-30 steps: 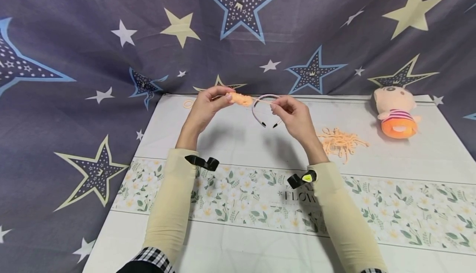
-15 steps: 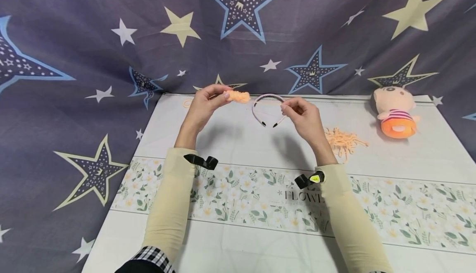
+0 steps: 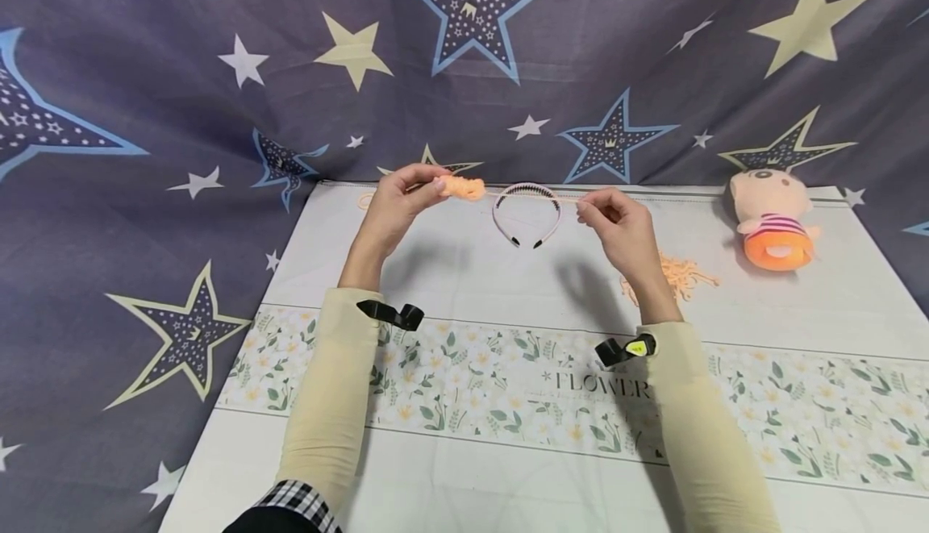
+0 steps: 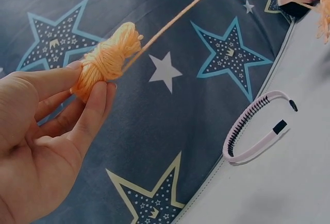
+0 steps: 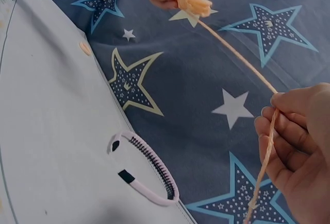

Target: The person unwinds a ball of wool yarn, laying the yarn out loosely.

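Observation:
My left hand [image 3: 395, 210] pinches a small wound bundle of orange yarn [image 4: 107, 56] between thumb and fingers, held up above the table's back edge. From the bundle a single yarn strand [image 5: 237, 54] runs taut to my right hand [image 3: 617, 231], which pinches it between thumb and forefinger. Past that pinch the strand hangs down in the right wrist view. Between the two hands, a pale pink headband [image 3: 496, 218] with dark inner teeth lies on the table.
A heap of loose orange yarn [image 3: 682, 276] lies beyond the right wrist. Farther right rests a plush doll [image 3: 775, 218] in an orange ring. A small orange loop [image 5: 84, 48] lies at the back left. A star-patterned cloth [image 3: 472, 130] hangs behind the table.
My right hand has moved to the right, away from the bundle, so the strand between the hands is longer. The left hand has shifted slightly left with the bundle.

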